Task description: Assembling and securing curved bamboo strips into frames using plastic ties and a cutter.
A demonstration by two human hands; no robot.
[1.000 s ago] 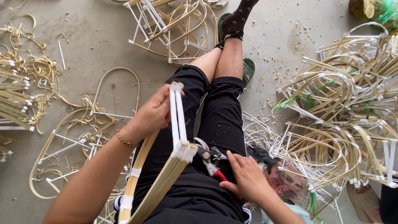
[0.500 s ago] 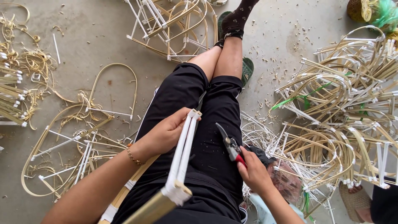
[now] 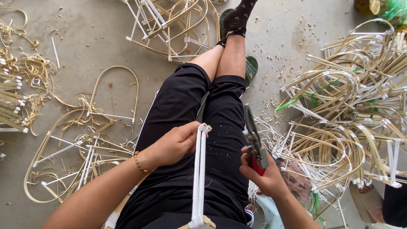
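Observation:
My left hand grips a pair of white rods that are part of a bent cane frame lying across my lap. The rods stand nearly upright over my black shorts, their top end just right of my fingers. My right hand holds red-handled pliers with the dark jaws pointing up, a short gap to the right of the rods. A thin dark blade-like piece lies between my thighs.
A tangle of cane and white-rod frames is heaped on the right. More bent frames lie on the concrete floor at left, another pile near my feet. Green slippers sit under my legs. Another person's sandalled foot shows at lower right.
The frame in my left hand has slid down and tilted, so the white rods now stand lower on my lap. My right hand has lifted the pliers up beside the rods.

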